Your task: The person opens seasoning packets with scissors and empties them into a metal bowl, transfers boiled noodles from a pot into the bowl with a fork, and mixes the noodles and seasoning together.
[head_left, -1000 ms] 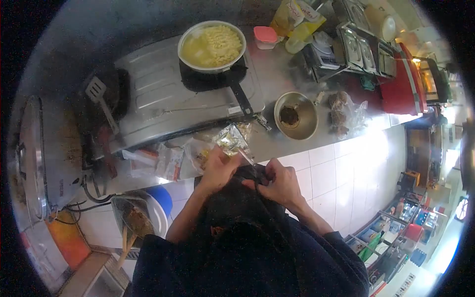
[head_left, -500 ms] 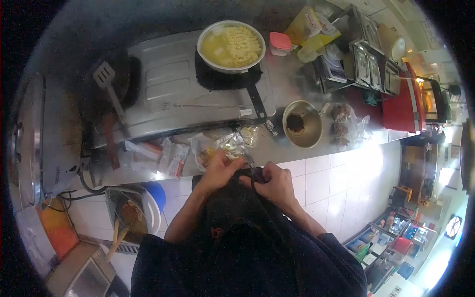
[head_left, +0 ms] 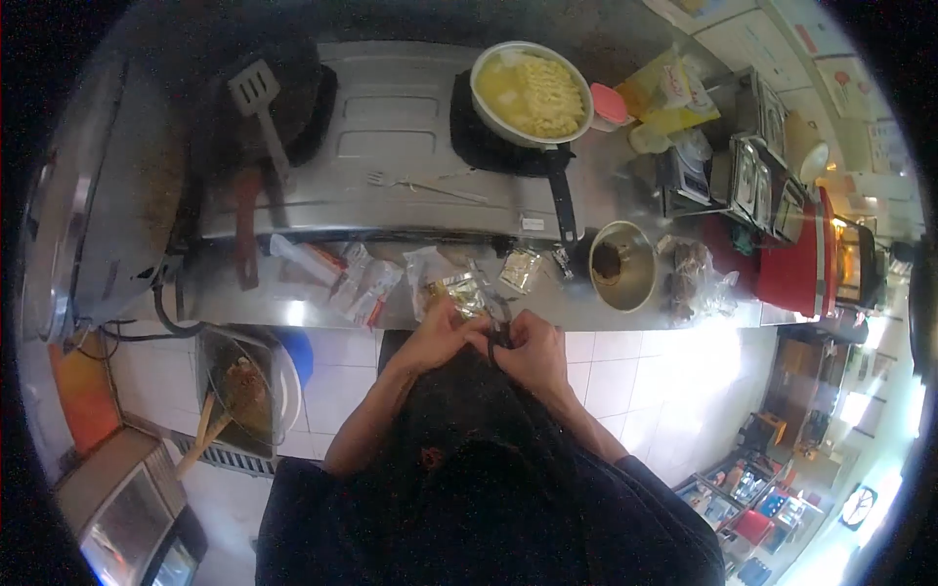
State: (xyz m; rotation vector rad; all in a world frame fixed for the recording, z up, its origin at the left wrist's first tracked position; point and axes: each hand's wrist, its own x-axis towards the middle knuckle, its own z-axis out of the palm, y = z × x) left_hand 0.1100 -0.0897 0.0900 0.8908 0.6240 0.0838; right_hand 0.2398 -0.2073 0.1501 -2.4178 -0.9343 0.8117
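At the counter's front edge, my left hand [head_left: 440, 337] is closed with its fingers pinched on a shiny silver-gold foil sachet [head_left: 463, 289]. Close beside it, my right hand [head_left: 529, 354] is wrapped round the dark handles of scissors [head_left: 499, 311]. The blades point away from me, next to the sachet; whether they touch it is hard to see. Another foil sachet [head_left: 521, 271] lies flat on the counter just beyond. To the left of my hands are clear plastic packets [head_left: 369, 288]. A pan [head_left: 486, 109] of noodles [head_left: 550, 96] in yellowish liquid sits on the stove.
A steel bowl [head_left: 640, 266] with dark residue stands right of my hands. On the stove [head_left: 391, 112] lie a fork [head_left: 425, 186] and a slotted spatula [head_left: 258, 98]. The black pan handle [head_left: 564, 200] points toward me. A bin [head_left: 278, 400] stands below left.
My view has shifted, so the stove, pan and bowl appear farther right and the counter lower. Both hands have come closer together around the sachet and scissors.
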